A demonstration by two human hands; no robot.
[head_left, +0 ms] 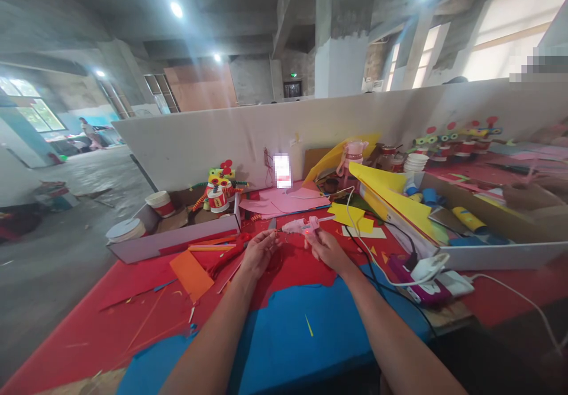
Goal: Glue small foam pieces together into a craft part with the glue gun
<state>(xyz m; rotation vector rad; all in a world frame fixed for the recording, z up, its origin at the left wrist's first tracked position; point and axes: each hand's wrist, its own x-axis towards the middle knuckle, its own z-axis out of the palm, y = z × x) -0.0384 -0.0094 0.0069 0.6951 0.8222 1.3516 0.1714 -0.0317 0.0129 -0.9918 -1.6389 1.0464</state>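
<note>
My right hand (327,249) is wrapped round the handle of a pink hot glue gun (298,226), which has a small red light lit and its nozzle pointing left. Just left of the nozzle, my left hand (262,252) is closed in a pinch. Whatever its fingertips hold is too small to make out. Behind that hand lies a dark pointed blade (272,223). Under both hands are red sheets (293,274), with a blue sheet (319,324) nearer to me. Left of my left hand is an orange piece of paper (191,275).
A box (186,238) at left holds paper cups and a cup figure (217,191). The box (501,256) at right holds coloured rolls. Cables run past a purple power strip (419,285) by my right forearm. A white partition (213,135) stands behind the table.
</note>
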